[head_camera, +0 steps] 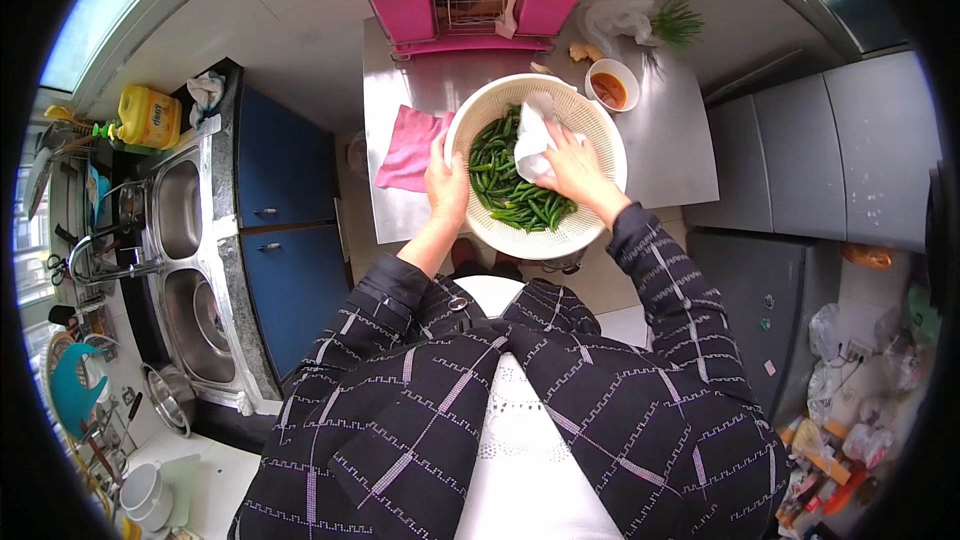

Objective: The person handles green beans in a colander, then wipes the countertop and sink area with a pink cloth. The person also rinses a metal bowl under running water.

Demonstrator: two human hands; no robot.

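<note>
A cream plastic colander [592,236] holds a heap of green chili peppers [499,187] and tilts over the front edge of a steel table [667,157]. My left hand [448,181] grips the colander's left rim, thumb on the inner side. Inside the colander, my right hand [574,165] holds a crumpled white paper towel [534,135] against the peppers on the right. Part of the towel is hidden under my fingers. A pink cloth [409,150] lies flat on the table just left of my left hand.
A white bowl of reddish-brown sauce [609,90] stands behind the colander's right rim, near a piece of ginger [585,52] and green scallions [675,22]. At the back is a pink utensil rack [476,41]. A double sink [182,210] is left; a grey refrigerator [742,300] is right.
</note>
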